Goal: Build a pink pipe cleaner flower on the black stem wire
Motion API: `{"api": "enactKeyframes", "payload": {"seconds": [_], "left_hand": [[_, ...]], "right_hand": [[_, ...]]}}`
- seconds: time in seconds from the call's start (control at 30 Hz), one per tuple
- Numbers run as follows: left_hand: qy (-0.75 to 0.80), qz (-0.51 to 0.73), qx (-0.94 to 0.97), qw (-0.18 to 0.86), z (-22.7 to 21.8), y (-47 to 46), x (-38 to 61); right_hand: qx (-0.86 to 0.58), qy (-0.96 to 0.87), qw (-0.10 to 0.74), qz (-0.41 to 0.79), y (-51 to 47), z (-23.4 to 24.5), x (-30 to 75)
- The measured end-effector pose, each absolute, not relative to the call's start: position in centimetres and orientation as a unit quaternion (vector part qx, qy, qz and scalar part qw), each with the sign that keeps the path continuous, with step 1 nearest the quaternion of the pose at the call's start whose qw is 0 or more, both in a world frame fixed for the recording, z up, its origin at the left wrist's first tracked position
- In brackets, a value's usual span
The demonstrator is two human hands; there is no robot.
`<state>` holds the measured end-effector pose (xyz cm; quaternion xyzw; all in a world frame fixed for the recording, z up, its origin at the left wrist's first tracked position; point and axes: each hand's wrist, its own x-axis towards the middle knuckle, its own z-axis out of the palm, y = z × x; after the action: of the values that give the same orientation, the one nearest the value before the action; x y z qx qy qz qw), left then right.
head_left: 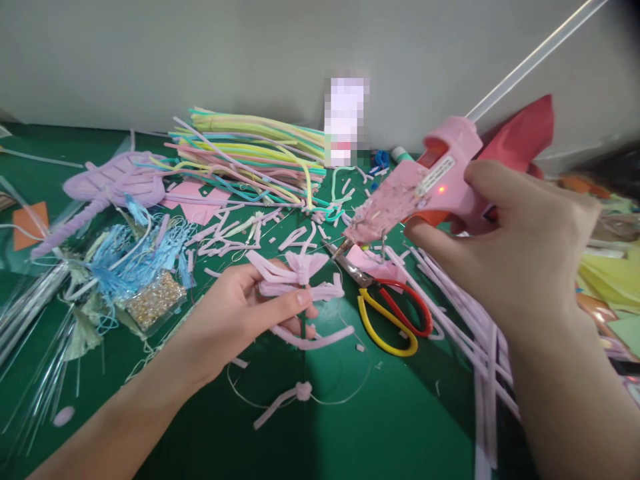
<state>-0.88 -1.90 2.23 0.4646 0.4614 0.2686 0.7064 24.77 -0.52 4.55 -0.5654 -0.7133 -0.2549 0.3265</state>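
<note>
In my right hand (520,233) is a pink hot glue gun (395,193), with a clear glue stick (535,60) jutting from its back and a small orange light lit on its side. Its nozzle points down and left, above the scissors. My left hand (255,300) pinches a lilac pipe-cleaner flower (303,270) by its dark green stem, thumb in front. Further down along the stem sits a small lilac knot (303,391) with a bent piece. A thin pale wire loops on the table below that hand.
Scissors (393,320) with yellow and red handles lie between my hands. Bundled coloured pipe cleaners (250,153) are at the back, lilac ones (470,320) at right. Blue tassels (145,253), a bead packet (157,300) and a lilac woven piece (117,180) lie left, with cut scraps around.
</note>
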Motion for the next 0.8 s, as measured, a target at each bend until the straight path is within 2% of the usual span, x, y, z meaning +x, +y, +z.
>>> {"api": "enactKeyframes", "payload": {"seconds": [0.8], "left_hand": [[0.469,0.274,0.466,0.698,2.1,-1.96,-1.14]], "right_hand": [[-0.562,-0.716,0.321,-0.262,-0.44,4.6,24.9]]}}
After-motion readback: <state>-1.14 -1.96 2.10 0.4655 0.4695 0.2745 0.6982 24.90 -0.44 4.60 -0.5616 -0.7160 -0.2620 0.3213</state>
